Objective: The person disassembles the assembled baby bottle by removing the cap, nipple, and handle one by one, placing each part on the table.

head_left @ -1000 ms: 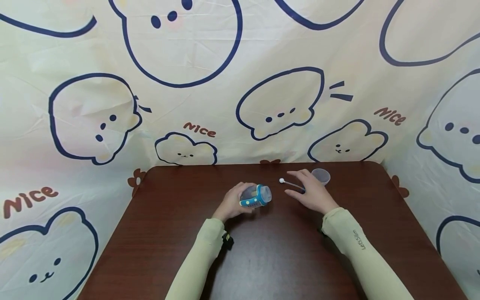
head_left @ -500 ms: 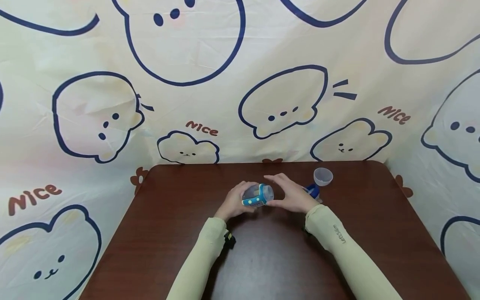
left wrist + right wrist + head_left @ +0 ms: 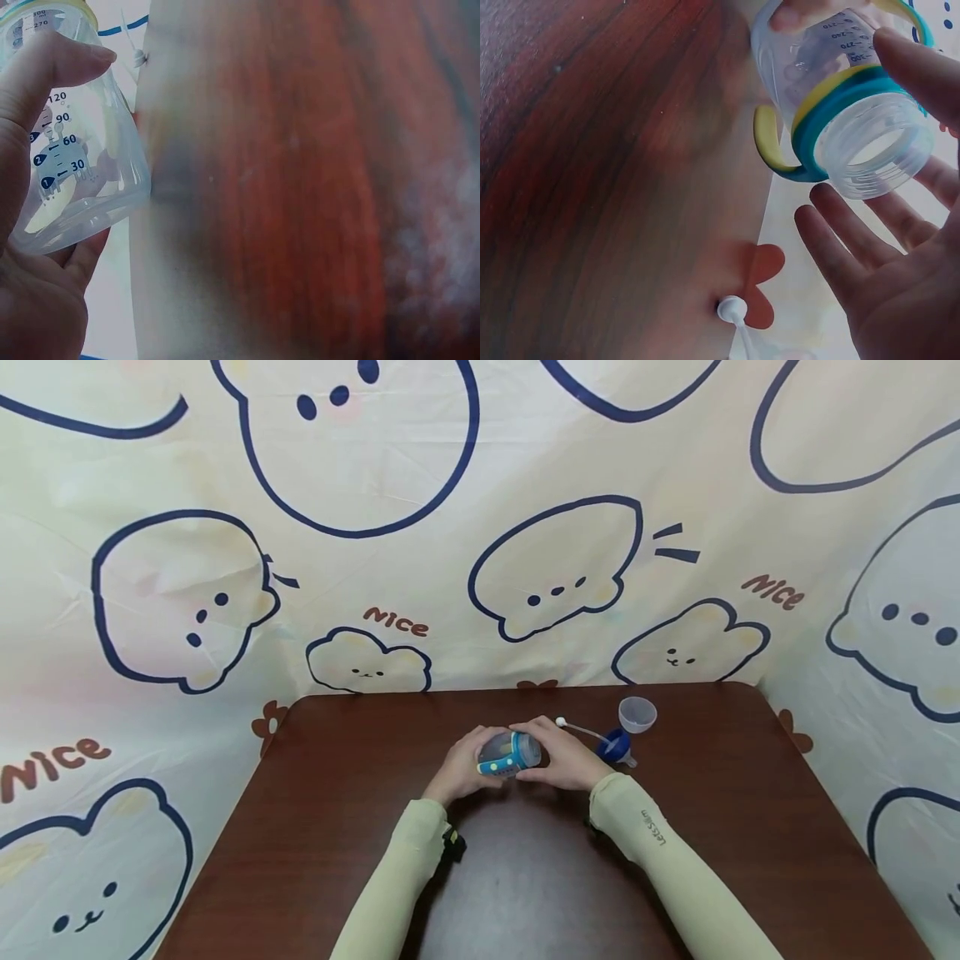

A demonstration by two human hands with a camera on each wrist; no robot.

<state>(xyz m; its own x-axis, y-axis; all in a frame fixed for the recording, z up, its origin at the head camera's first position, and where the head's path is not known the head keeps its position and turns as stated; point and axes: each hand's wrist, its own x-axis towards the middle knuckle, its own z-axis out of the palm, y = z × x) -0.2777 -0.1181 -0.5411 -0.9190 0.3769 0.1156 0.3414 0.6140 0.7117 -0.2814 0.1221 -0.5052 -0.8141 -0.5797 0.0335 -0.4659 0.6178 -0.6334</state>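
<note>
Near the middle of the brown table (image 3: pixel 337 827), a clear baby bottle (image 3: pixel 510 752) with a blue-and-yellow handle ring is held tilted above the wood, its open neck pointing to the right. The left hand (image 3: pixel 465 764) grips the bottle body; in the left wrist view the thumb (image 3: pixel 52 67) lies curled over the printed measuring scale and the other fingers wrap under the base. The right hand (image 3: pixel 558 756) is at the neck end: in the right wrist view its fingers (image 3: pixel 855 247) are spread and fairly straight below the threaded opening, and the thumb seems to rest against the ring, but a firm grip I cannot confirm.

The bottle is already open and looks empty, with no cap or teat on it. The removed parts lie to the right and a little farther: a thin straw with a white ball end (image 3: pixel 577 728), a blue lid piece (image 3: pixel 617 746), and a clear cap (image 3: pixel 637 714) just beside it. Judging from this, the bottle is taken apart and the parts are not yet put back; the straw and lids are untouched on the table.
</note>
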